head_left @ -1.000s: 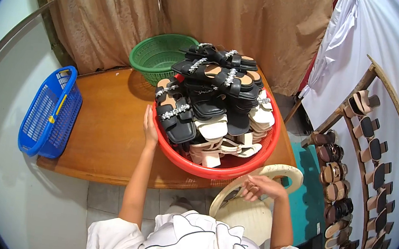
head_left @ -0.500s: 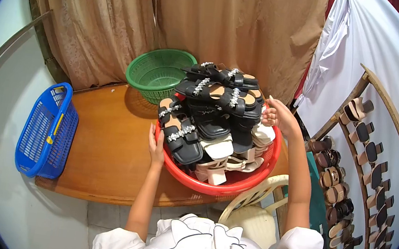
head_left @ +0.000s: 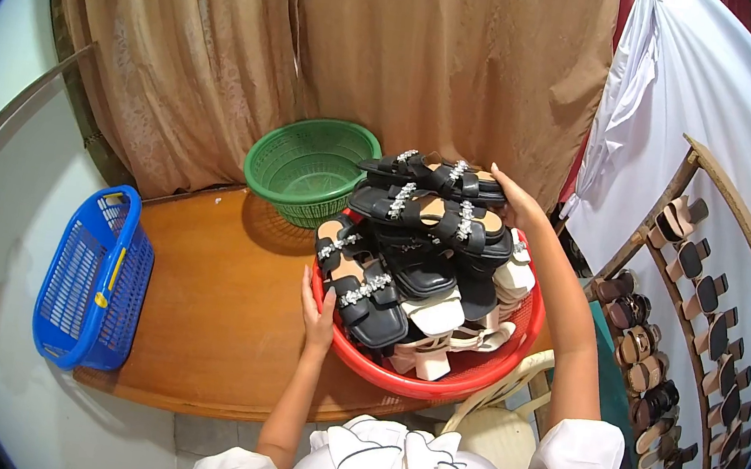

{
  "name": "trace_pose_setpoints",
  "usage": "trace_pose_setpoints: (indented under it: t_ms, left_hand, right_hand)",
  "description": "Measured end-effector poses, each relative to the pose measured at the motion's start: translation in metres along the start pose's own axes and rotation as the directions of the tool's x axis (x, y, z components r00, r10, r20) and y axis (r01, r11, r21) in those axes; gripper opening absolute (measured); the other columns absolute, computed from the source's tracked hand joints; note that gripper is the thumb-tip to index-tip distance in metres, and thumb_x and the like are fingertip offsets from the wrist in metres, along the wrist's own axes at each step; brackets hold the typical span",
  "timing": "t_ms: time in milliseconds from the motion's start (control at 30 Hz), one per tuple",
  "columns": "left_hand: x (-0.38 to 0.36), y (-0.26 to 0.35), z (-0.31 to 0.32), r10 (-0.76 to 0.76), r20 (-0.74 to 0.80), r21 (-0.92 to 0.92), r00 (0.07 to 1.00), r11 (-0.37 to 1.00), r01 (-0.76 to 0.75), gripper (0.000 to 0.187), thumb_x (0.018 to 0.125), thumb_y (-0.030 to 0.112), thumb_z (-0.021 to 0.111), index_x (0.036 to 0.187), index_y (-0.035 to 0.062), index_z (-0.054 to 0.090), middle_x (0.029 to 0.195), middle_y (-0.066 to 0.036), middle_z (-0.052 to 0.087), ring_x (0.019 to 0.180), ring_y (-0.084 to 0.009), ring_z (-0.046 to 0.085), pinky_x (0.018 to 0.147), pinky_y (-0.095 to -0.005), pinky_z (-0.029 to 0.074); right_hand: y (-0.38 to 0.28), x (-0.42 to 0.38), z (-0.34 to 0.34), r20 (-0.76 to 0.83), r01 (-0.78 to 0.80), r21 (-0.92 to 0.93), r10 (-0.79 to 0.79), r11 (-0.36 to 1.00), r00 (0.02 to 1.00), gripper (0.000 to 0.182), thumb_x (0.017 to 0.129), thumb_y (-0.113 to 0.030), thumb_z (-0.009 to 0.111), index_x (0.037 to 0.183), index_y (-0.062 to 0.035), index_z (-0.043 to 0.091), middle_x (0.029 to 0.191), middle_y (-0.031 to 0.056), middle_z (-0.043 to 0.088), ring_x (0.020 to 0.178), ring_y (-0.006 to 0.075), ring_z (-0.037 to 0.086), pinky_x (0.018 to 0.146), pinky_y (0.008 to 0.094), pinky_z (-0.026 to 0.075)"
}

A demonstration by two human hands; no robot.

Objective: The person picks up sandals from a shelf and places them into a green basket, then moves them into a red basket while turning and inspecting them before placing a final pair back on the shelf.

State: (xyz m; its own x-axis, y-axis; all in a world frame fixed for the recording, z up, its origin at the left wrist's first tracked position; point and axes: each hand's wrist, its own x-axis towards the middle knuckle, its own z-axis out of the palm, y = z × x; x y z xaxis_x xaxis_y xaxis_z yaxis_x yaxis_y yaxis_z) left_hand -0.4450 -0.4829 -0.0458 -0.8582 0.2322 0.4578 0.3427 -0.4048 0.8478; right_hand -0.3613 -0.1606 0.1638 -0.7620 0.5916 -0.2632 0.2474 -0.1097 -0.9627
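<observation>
A red plastic basket [head_left: 418, 388] stands on the wooden table, heaped with sandals. Black sandals [head_left: 433, 223] with sparkling straps are stacked on top, and white heeled sandals [head_left: 434, 317] show beneath them. At the basket's left side rests my left hand [head_left: 318, 321], fingers stretched upward and the thumb apart beside a black sandal [head_left: 375, 314]. My right hand [head_left: 513, 200] lies along the right end of the upper black sandals with its fingers extended. Neither hand visibly closes around anything, though some fingertips are partly hidden.
A green basket [head_left: 305, 198] sits behind, near the brown curtain [head_left: 444, 55]. The blue basket [head_left: 96, 294] is at the table's left end. To the right are a cream chair [head_left: 496, 432] and a wooden rack [head_left: 744, 214] with rows of shoes.
The whole view has shifted, so most things appear lower and slightly to the right. My right hand has risen from the stack's side to the top sandals' end. My left hand stays beside the basket.
</observation>
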Motion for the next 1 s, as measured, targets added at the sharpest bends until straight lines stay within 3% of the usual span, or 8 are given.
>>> trace_pose_setpoints:
  t_ms: [167,267,433,600,700,833,867,1000]
  left_hand:
    - [0.021,0.024,0.009,0.025,-0.043,-0.024,0.999,0.999,-0.026,0.057,0.087,0.021,0.046,0.131,-0.0046,0.02,0.137,-0.017,0.022,0.127,-0.0244,0.02,0.104,-0.0339,0.014]
    - [0.04,0.052,0.02,0.076,-0.035,0.001,0.997,0.997,-0.076,0.054,0.086,0.014,0.047,0.13,-0.0052,0.022,0.136,-0.017,0.023,0.126,-0.0247,0.022,0.103,-0.034,0.015]
    - [0.076,0.082,0.041,0.146,0.054,-0.102,0.988,0.985,-0.14,0.054,0.085,0.01,0.048,0.13,-0.0033,0.022,0.135,-0.018,0.025,0.125,-0.0252,0.026,0.103,-0.0339,0.018]
    - [0.125,0.105,0.066,0.08,0.199,-0.28,0.977,0.96,-0.021,0.056,0.085,0.012,0.05,0.131,-0.0022,0.021,0.134,-0.02,0.025,0.124,-0.0248,0.026,0.102,-0.034,0.018]
    - [0.15,0.108,0.088,-0.013,0.308,-0.266,0.951,0.959,0.099,0.055,0.089,0.025,0.043,0.134,0.0031,0.019,0.135,-0.016,0.026,0.126,-0.0226,0.024,0.103,-0.0339,0.018]
    - [0.15,0.122,0.113,-0.002,0.397,-0.433,0.918,0.881,0.189,0.05,0.091,0.036,0.038,0.131,0.0095,0.022,0.126,-0.01,0.034,0.114,-0.0181,0.037,0.093,-0.0315,0.032]
    - [0.148,0.127,0.118,0.025,0.415,-0.486,0.91,0.851,0.199,0.049,0.091,0.038,0.037,0.13,0.0107,0.023,0.124,-0.009,0.037,0.11,-0.0168,0.042,0.09,-0.0306,0.037]
    - [0.139,0.14,0.13,0.071,0.334,-0.523,0.94,0.843,0.122,0.039,0.093,0.035,0.031,0.123,0.01,0.03,0.115,-0.008,0.042,0.104,-0.0145,0.047,0.087,-0.0291,0.041]
  right_hand:
    - [-0.008,-0.014,0.008,-0.105,0.133,0.064,-0.126,0.989,0.986,0.03,0.077,-0.039,0.058,0.086,-0.0101,0.059,0.071,-0.0028,0.059,0.061,0.0083,0.055,0.057,0.02,0.046]
    - [-0.008,-0.012,0.002,-0.063,0.273,-0.049,-0.276,0.961,0.959,0.031,0.076,-0.04,0.058,0.081,-0.0087,0.06,0.068,-0.0013,0.058,0.057,0.006,0.053,0.046,0.0187,0.041]
    - [-0.018,-0.052,0.018,-0.188,0.608,-0.004,-0.598,0.794,0.779,0.019,0.079,-0.021,0.057,0.079,-0.0023,0.056,0.072,-0.0008,0.056,0.062,0.0049,0.05,0.057,0.0188,0.04]
    - [-0.007,-0.082,0.0,-0.221,0.705,0.107,-0.674,0.701,0.705,0.022,0.081,-0.02,0.052,0.089,-0.0001,0.056,0.081,0.0018,0.059,0.072,0.0072,0.055,0.067,0.0199,0.042]
    - [0.001,-0.102,0.006,-0.267,0.744,0.217,-0.695,0.632,0.668,0.029,0.082,-0.021,0.049,0.096,0.0031,0.056,0.088,0.0052,0.06,0.077,0.0093,0.056,0.072,0.0219,0.043]
    - [0.023,-0.11,-0.001,-0.268,0.791,0.195,-0.745,0.579,0.611,0.037,0.081,-0.022,0.05,0.107,0.0048,0.048,0.098,0.0072,0.058,0.087,0.0094,0.054,0.079,0.0211,0.04]
    - [0.027,-0.11,0.003,-0.369,0.811,0.187,-0.726,0.554,0.581,0.03,0.081,-0.023,0.05,0.1,0.001,0.048,0.092,0.0036,0.056,0.083,0.0073,0.051,0.076,0.0198,0.039]
    - [0.025,-0.141,0.007,-0.226,0.862,0.005,-0.839,0.506,0.494,0.023,0.086,-0.028,0.046,0.088,-0.0047,0.045,0.08,-0.002,0.048,0.075,0.0039,0.041,0.069,0.0175,0.034]
